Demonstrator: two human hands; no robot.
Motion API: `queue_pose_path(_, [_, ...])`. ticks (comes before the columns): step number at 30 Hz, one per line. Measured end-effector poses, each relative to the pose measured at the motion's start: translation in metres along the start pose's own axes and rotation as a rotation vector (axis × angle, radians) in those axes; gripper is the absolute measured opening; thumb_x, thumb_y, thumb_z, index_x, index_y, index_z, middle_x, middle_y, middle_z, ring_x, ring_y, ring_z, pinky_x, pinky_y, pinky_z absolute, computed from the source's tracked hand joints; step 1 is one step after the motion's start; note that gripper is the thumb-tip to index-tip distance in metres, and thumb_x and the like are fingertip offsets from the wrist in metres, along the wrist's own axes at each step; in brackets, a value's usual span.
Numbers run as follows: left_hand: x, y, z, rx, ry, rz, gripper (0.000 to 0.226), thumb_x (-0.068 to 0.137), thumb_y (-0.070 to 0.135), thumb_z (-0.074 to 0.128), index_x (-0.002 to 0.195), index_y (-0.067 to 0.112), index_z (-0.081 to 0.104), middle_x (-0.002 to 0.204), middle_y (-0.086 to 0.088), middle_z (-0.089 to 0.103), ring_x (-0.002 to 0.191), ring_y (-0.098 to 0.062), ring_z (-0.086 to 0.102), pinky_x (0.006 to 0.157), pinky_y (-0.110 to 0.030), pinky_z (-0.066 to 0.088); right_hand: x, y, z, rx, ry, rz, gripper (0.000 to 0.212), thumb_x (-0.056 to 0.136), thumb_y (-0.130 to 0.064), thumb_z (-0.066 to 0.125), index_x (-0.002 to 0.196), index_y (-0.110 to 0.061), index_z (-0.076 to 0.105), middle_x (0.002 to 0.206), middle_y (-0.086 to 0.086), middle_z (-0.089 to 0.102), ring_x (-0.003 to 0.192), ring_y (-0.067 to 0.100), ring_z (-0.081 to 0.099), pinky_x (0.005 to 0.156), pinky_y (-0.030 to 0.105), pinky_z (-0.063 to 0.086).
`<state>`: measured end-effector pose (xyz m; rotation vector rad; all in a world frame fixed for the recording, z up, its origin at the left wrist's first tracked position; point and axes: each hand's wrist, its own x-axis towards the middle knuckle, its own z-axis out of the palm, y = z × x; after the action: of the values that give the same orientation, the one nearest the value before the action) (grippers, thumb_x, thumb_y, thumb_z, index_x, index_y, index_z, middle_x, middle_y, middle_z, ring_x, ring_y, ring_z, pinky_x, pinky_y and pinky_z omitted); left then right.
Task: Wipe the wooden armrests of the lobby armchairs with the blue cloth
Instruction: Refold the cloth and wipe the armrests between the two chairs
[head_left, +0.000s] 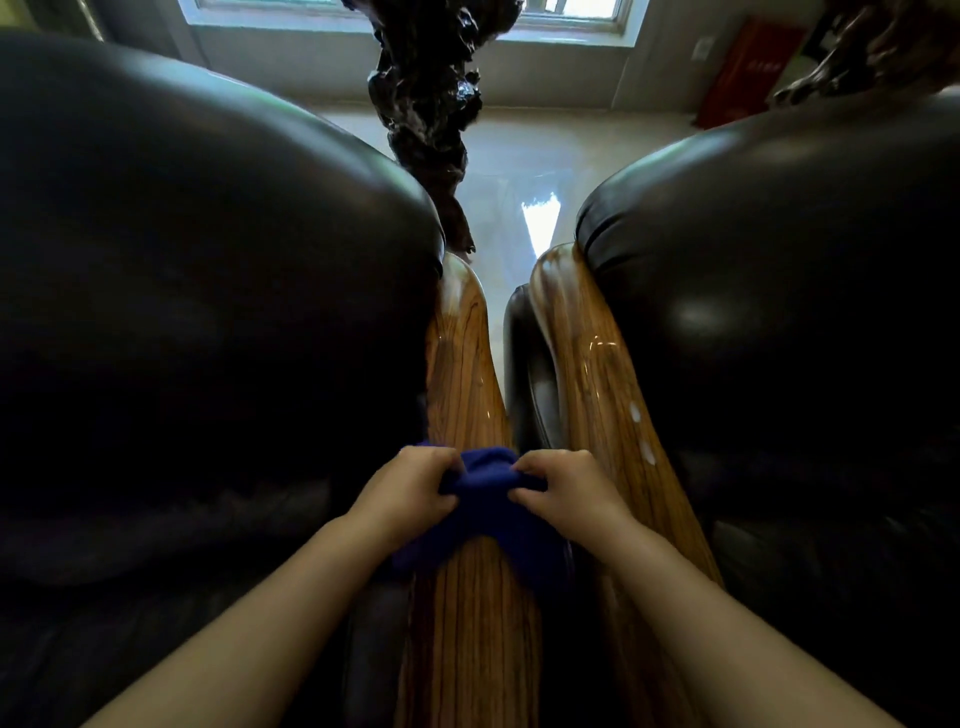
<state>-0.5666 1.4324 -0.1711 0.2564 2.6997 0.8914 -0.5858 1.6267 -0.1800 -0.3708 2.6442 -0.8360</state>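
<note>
Two glossy wooden armrests run away from me side by side: the left armrest (464, 374) and the right armrest (592, 374). A dark blue cloth (488, 499) is draped across the left armrest, hanging down on both sides. My left hand (410, 488) pinches the cloth's left part and my right hand (566, 488) pinches its right part, both resting over the wood. The middle of the cloth is bunched between my thumbs.
Black leather armchair backs bulge on both sides, the left chair (208, 291) and the right chair (779, 291). A narrow gap separates the armrests. Beyond them lie a shiny pale floor (509, 171), a dark gnarled wood sculpture (426, 93) and a window.
</note>
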Motion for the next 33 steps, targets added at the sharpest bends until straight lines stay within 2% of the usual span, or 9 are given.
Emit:
queue_pose_path(3, [-0.004,0.018,-0.025,-0.098,0.01,-0.013,0.018,0.074,0.007,0.067,0.085,0.02,0.062,0.089,0.005,0.06,0.085,-0.012,0.06,0.072,-0.021,0.048,-0.007,-0.015,-0.034,0.132,-0.059,0.045,0.025,0.08,-0.016,0.067,0.104,-0.022,0.062,0.102,-0.002,0.065,0.09,0.007,0.061,0.072,0.02,0.051])
queue_pose_path(6, [-0.005,0.042,-0.057,-0.158,-0.011,-0.028,0.022,0.068,0.013,0.073,0.085,0.025,0.064,0.081,0.01,0.062,0.076,-0.002,0.059,0.061,-0.008,0.044,-0.02,-0.032,-0.074,0.232,-0.109,0.047,0.024,0.08,-0.015,0.067,0.102,-0.022,0.061,0.097,-0.004,0.066,0.088,0.006,0.064,0.068,0.022,0.053])
queue_pose_path(8, [-0.007,0.061,-0.077,-0.176,-0.032,-0.008,0.023,0.067,0.016,0.074,0.084,0.028,0.064,0.079,0.012,0.062,0.076,-0.001,0.059,0.06,-0.008,0.043,-0.031,-0.041,-0.102,0.25,-0.1,0.025,0.023,0.08,-0.016,0.068,0.101,-0.023,0.062,0.095,-0.005,0.067,0.088,0.006,0.064,0.067,0.022,0.054])
queue_pose_path(12, [-0.009,0.104,-0.101,-0.163,-0.04,0.038,0.023,0.067,0.017,0.075,0.084,0.027,0.064,0.08,0.011,0.064,0.08,-0.005,0.061,0.067,-0.015,0.043,-0.051,-0.049,-0.149,0.235,-0.076,-0.022,0.021,0.078,-0.018,0.07,0.093,-0.031,0.063,0.085,-0.009,0.069,0.081,0.004,0.066,0.063,0.017,0.053])
queue_pose_path(15, [-0.006,0.135,-0.103,-0.165,-0.028,0.047,0.024,0.067,0.015,0.075,0.085,0.026,0.064,0.082,0.011,0.064,0.079,-0.004,0.061,0.066,-0.013,0.043,-0.061,-0.041,-0.179,0.212,-0.063,-0.032,0.022,0.076,-0.018,0.072,0.093,-0.031,0.064,0.084,-0.009,0.07,0.08,0.004,0.067,0.063,0.017,0.053])
queue_pose_path(21, [0.004,0.182,-0.064,-0.176,-0.018,-0.009,0.027,0.071,0.013,0.072,0.093,0.025,0.063,0.093,0.007,0.065,0.089,-0.005,0.061,0.076,-0.02,0.049,-0.074,0.008,-0.211,0.15,-0.103,-0.054,0.025,0.076,-0.016,0.073,0.098,-0.025,0.066,0.092,-0.005,0.068,0.086,0.007,0.065,0.069,0.019,0.052])
queue_pose_path(26, [0.015,0.208,-0.006,-0.158,0.033,-0.074,0.027,0.072,0.008,0.07,0.093,0.023,0.063,0.089,0.011,0.062,0.085,-0.004,0.059,0.066,-0.01,0.042,-0.081,0.067,-0.212,0.135,-0.16,-0.066,0.024,0.077,-0.017,0.072,0.095,-0.03,0.065,0.089,-0.011,0.064,0.085,0.004,0.062,0.066,0.017,0.049])
queue_pose_path(29, [0.024,0.212,0.032,-0.102,0.059,-0.09,0.027,0.072,0.006,0.068,0.097,0.016,0.064,0.094,0.002,0.064,0.087,-0.01,0.06,0.07,-0.014,0.045,-0.08,0.099,-0.198,0.107,-0.18,-0.067,0.024,0.077,-0.018,0.071,0.091,-0.036,0.063,0.085,-0.015,0.061,0.082,0.002,0.06,0.064,0.016,0.047])
queue_pose_path(33, [0.035,0.195,0.075,-0.077,0.087,-0.097,0.025,0.071,0.003,0.067,0.094,0.013,0.064,0.092,0.001,0.062,0.086,-0.012,0.06,0.066,-0.011,0.042,-0.07,0.132,-0.167,0.088,-0.167,-0.075,0.025,0.077,-0.015,0.07,0.097,-0.03,0.065,0.085,-0.017,0.057,0.082,0.001,0.058,0.064,0.014,0.045])
